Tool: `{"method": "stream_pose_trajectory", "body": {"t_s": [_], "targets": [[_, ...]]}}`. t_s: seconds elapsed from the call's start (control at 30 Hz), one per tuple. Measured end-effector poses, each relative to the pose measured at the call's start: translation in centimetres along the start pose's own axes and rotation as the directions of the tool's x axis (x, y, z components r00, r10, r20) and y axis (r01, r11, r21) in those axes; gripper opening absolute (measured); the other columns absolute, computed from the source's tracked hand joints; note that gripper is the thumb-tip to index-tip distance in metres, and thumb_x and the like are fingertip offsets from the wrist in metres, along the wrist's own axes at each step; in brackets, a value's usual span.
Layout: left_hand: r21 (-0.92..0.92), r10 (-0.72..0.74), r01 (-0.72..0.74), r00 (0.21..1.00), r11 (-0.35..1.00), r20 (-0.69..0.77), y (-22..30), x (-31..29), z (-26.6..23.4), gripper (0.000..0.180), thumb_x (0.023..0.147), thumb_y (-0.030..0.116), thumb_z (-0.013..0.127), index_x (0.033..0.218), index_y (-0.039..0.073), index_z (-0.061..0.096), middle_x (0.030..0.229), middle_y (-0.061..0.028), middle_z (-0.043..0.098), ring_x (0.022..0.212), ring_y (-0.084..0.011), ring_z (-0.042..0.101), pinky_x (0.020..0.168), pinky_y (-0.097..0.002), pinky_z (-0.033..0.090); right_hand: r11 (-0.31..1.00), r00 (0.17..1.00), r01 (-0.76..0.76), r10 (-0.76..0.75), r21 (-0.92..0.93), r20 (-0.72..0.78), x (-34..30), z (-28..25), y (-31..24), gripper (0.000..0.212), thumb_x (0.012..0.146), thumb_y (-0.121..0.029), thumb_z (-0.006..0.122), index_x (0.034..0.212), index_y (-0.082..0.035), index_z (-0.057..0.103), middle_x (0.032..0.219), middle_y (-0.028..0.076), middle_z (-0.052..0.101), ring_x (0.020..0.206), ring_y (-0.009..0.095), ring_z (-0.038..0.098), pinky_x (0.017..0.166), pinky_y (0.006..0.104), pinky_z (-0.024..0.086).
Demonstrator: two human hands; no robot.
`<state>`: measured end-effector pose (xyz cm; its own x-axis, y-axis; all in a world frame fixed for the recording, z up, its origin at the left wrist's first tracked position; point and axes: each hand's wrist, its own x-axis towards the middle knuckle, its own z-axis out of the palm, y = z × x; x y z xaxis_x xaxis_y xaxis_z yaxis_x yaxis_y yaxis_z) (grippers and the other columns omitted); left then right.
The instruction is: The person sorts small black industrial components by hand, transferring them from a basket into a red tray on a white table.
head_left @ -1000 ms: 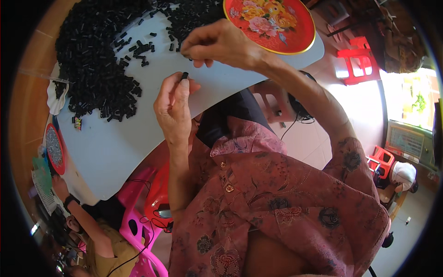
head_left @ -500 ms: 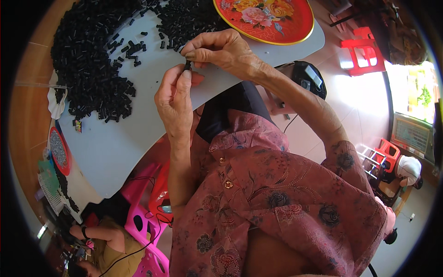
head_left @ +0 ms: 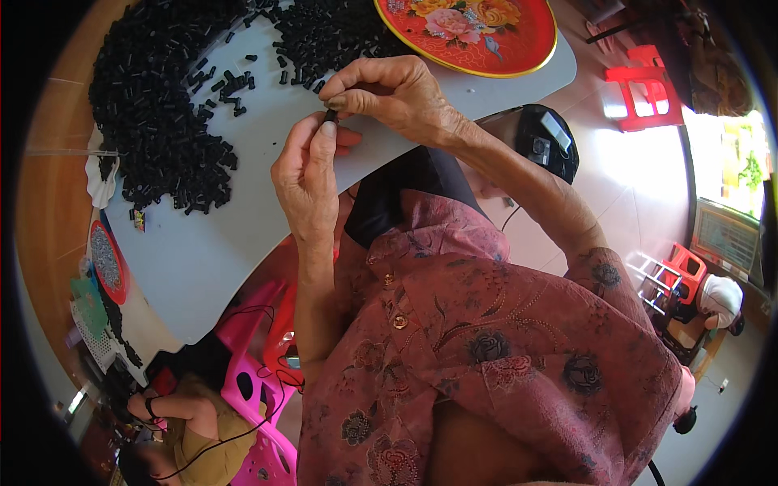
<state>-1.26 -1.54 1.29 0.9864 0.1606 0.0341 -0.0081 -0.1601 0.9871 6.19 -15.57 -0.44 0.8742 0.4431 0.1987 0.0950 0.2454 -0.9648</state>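
Observed small black part point(head_left: 330, 116) at eleven o'clock from centre, pinched in left hand point(head_left: 309, 182), apparently to leave its upper end free. Noted right hand point(head_left: 327, 99) pinching just above. Found heap of black pieces point(head_left: 162, 105) at ten o'clock on pale surface point(head_left: 186, 267), seemingly for reach. Cannot make out contents of right-hand pinch, nor all of red tray point(head_left: 523, 53), cut off at one o'clock.
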Motion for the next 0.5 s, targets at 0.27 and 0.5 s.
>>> {"method": "stream_pose_trajectory", "body": {"t_s": [0.27,0.5], "targets": [[-0.019,0.040,-0.041,0.999,0.999,-0.014,-0.42,0.09,-0.02,0.026,0.094,0.022,0.052,0.099,-0.001,0.063,0.074,-0.0041,0.065,0.069,-0.0067,0.053,0.065,-0.0218,0.042,1.000,1.000,-0.008,0.009,-0.023,0.021,-0.35,0.07,0.01,0.015,0.087,-0.007,0.063,0.101,-0.001,0.067,0.093,0.004,0.066,0.088,0.009,0.061,0.082,0.0229,0.051],[-0.117,-0.037,0.037,0.999,0.992,0.007,-0.58,0.04,-0.06,0.025,0.094,0.021,0.052,0.100,-0.001,0.063,0.073,-0.0038,0.065,0.069,-0.0071,0.054,0.066,-0.0225,0.043,0.999,1.000,0.005,-0.006,-0.042,-0.018,-0.69,0.29,-0.02,0.014,0.087,-0.006,0.063,0.100,-0.001,0.066,0.093,0.004,0.065,0.087,0.009,0.060,0.081,0.0238,0.051]]}}
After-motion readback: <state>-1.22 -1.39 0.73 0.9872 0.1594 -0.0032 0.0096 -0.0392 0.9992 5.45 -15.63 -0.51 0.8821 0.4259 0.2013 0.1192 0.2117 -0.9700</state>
